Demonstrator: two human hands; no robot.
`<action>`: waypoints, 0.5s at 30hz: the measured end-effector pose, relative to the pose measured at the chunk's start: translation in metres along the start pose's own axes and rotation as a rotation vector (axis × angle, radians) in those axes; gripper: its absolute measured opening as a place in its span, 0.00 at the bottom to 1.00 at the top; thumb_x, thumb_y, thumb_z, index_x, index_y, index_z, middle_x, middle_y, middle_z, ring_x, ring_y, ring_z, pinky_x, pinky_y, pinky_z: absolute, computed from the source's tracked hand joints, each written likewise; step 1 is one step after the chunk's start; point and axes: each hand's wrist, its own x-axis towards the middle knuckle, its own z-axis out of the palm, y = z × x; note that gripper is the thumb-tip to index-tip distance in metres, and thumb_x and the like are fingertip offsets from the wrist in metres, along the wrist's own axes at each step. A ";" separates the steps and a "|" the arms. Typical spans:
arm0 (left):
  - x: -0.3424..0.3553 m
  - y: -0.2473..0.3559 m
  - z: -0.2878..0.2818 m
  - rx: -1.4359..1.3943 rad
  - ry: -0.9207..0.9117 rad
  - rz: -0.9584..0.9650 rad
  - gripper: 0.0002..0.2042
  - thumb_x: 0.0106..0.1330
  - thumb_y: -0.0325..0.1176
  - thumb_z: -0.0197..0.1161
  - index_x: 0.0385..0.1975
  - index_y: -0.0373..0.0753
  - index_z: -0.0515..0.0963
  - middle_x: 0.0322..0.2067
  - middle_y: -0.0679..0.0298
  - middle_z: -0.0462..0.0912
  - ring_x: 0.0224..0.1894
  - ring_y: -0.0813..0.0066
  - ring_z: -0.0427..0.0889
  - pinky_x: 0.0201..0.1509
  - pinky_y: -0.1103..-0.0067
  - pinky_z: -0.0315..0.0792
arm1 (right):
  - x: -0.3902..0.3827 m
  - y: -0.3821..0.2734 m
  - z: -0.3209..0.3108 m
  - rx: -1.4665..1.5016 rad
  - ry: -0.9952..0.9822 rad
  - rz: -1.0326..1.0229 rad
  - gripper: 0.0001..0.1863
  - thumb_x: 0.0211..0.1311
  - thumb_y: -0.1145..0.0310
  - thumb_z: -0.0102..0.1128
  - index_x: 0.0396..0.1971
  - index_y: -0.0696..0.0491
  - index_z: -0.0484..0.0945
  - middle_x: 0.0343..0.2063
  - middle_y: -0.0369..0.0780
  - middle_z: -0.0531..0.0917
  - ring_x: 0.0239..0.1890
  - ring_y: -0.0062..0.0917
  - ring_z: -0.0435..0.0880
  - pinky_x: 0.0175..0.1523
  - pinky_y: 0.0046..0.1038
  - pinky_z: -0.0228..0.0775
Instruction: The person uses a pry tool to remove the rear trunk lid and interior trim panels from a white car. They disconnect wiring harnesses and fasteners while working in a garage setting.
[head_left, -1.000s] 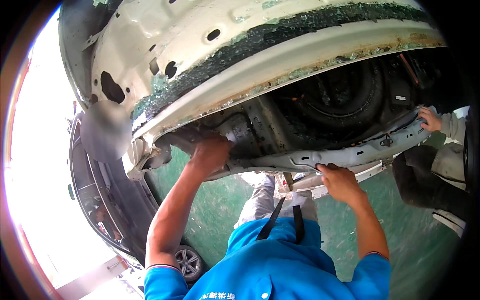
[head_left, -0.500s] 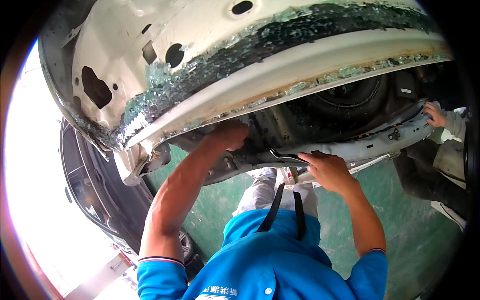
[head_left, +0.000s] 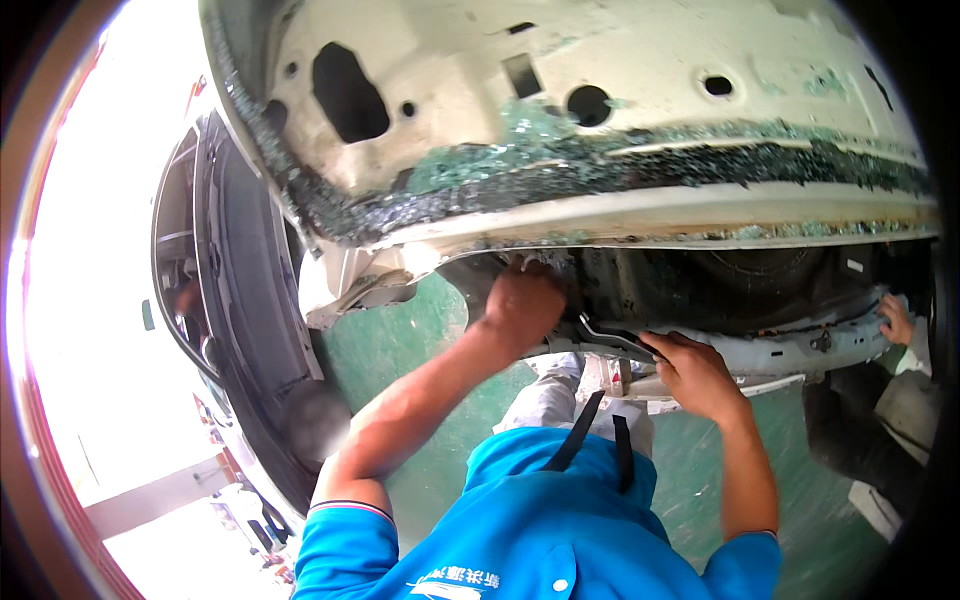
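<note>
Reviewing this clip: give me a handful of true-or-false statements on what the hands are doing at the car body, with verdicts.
1. The left hand is pressed up into the dark opening under the cream car body panel. True.
2. The right hand hangs free, touching nothing. False: it rests on the pale metal rail at the lower edge of the opening.
3. Shattered greenish glass lies along the panel. True.
4. The floor is bare grey concrete. False: it is green.
5. Another person's hand also holds the rail at far right. True.
6. The person wears a red shirt. False: the shirt is blue.
</note>
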 end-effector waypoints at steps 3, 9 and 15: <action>-0.019 0.039 -0.002 -0.255 0.258 -0.114 0.11 0.57 0.30 0.57 0.38 0.39 0.81 0.40 0.58 0.82 0.47 0.62 0.82 0.51 0.69 0.75 | -0.007 0.010 0.003 0.064 0.169 0.059 0.21 0.65 0.74 0.58 0.58 0.57 0.76 0.53 0.50 0.82 0.53 0.48 0.81 0.58 0.38 0.72; -0.028 -0.030 0.031 -0.151 0.354 -0.214 0.10 0.59 0.31 0.59 0.38 0.41 0.83 0.43 0.59 0.83 0.46 0.59 0.84 0.43 0.63 0.81 | -0.008 0.001 -0.001 0.053 0.138 0.048 0.22 0.65 0.72 0.58 0.59 0.53 0.76 0.51 0.51 0.82 0.52 0.47 0.81 0.56 0.39 0.73; 0.011 -0.070 0.044 -0.150 -0.060 0.023 0.07 0.54 0.38 0.64 0.23 0.43 0.83 0.30 0.62 0.84 0.44 0.58 0.82 0.47 0.59 0.76 | 0.023 -0.027 0.013 -0.047 0.039 -0.066 0.22 0.65 0.71 0.57 0.60 0.48 0.77 0.46 0.50 0.84 0.49 0.46 0.83 0.54 0.42 0.74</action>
